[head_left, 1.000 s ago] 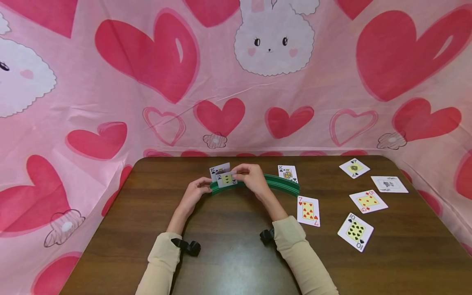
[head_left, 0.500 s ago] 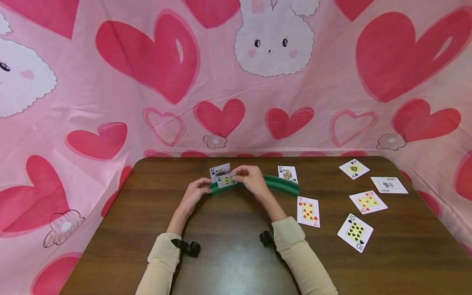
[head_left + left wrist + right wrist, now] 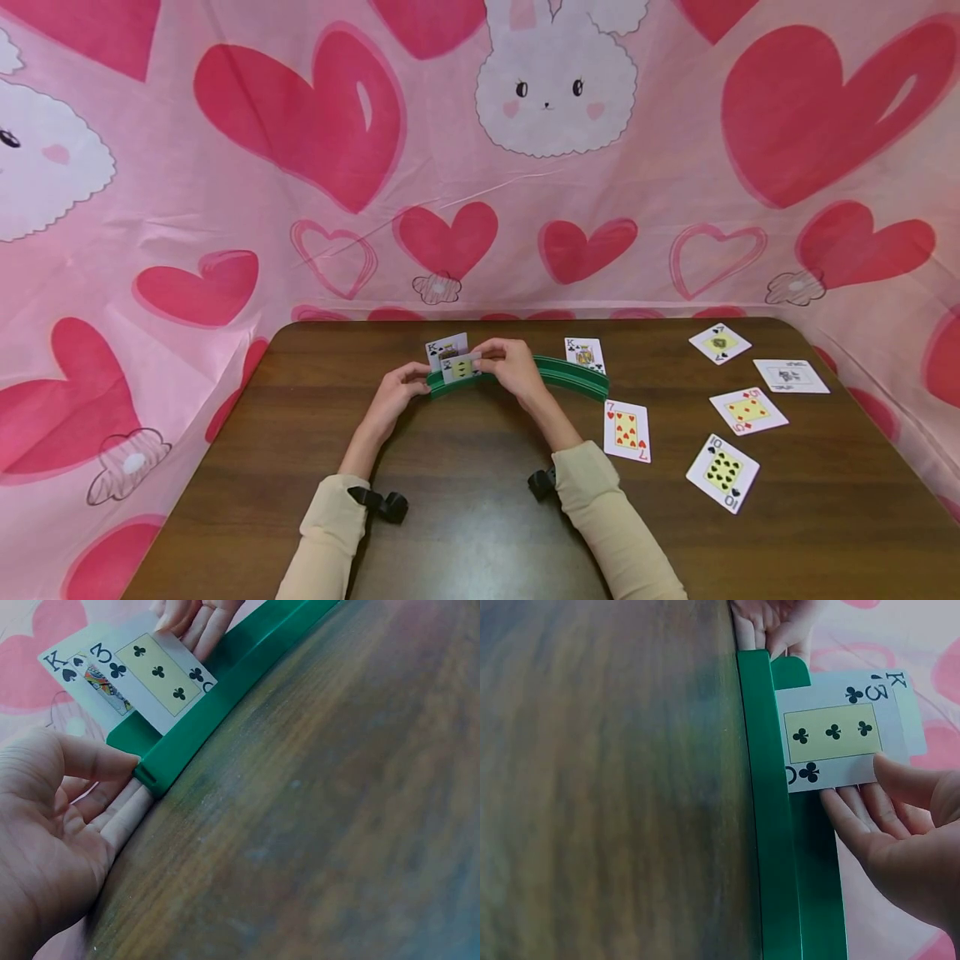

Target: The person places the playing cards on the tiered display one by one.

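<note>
A curved green card holder [image 3: 573, 375] lies across the far part of the table. My left hand [image 3: 396, 395] pinches its left end between thumb and fingers, seen closely in the left wrist view. With thumb and fingers my right hand [image 3: 512, 367] holds the edge of a three of clubs [image 3: 832, 733]. That card's lower edge sits in the holder's groove, near the left end. Behind it a king of spades [image 3: 66, 669] stands in the holder, partly covered by the three. A king of clubs [image 3: 585, 353] shows behind the holder's right part.
Face up near the holder's right end lies a seven of hearts [image 3: 627, 431]. Farther right are a ten of spades [image 3: 723, 472], a five of diamonds [image 3: 748, 411], a face-up card [image 3: 791, 376] with a small black-and-white picture, and another black-suited card [image 3: 720, 343]. A pink heart-patterned cloth [image 3: 330, 167] hangs behind.
The three of clubs has moved slightly down into the holder's groove with my right hand still on it. My left hand has stayed at the holder's end.
</note>
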`<action>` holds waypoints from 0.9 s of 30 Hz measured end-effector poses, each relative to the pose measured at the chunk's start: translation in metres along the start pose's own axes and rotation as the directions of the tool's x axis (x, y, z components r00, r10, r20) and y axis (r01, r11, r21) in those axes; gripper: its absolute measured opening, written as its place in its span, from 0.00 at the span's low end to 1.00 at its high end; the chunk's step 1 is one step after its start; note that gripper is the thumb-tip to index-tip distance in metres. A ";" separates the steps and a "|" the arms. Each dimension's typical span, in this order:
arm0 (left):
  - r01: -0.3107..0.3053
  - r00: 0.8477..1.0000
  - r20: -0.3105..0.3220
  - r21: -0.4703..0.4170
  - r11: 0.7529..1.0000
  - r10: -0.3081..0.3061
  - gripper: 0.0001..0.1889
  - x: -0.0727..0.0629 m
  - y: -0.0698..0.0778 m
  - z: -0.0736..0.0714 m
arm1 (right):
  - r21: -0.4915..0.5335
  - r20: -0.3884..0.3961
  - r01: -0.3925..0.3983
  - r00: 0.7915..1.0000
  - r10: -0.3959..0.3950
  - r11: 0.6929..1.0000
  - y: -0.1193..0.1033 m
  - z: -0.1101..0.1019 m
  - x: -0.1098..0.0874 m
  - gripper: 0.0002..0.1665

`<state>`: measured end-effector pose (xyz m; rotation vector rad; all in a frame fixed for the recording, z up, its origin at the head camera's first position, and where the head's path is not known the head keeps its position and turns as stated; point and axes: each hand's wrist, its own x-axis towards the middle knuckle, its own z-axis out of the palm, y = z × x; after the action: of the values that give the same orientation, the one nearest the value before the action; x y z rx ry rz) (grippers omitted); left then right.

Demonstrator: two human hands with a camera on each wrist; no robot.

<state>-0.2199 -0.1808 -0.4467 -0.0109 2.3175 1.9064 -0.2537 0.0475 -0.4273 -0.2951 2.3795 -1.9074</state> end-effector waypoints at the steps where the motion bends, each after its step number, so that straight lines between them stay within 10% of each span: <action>1: 0.003 1.000 -0.002 -0.003 1.000 -0.003 0.16 0.003 -0.005 -0.001 | 0.012 -0.004 0.000 1.000 0.000 1.000 0.000 0.000 0.000 0.09; 27: -0.006 1.000 -0.019 -0.006 1.000 0.006 0.17 0.014 -0.025 -0.002 | 0.237 -0.173 -0.012 0.983 0.055 0.971 0.007 -0.087 -0.005 0.19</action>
<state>-0.2318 -0.1866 -0.4723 -0.0225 2.3259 1.9247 -0.2653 0.1335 -0.4150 -0.0691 2.2081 -2.2589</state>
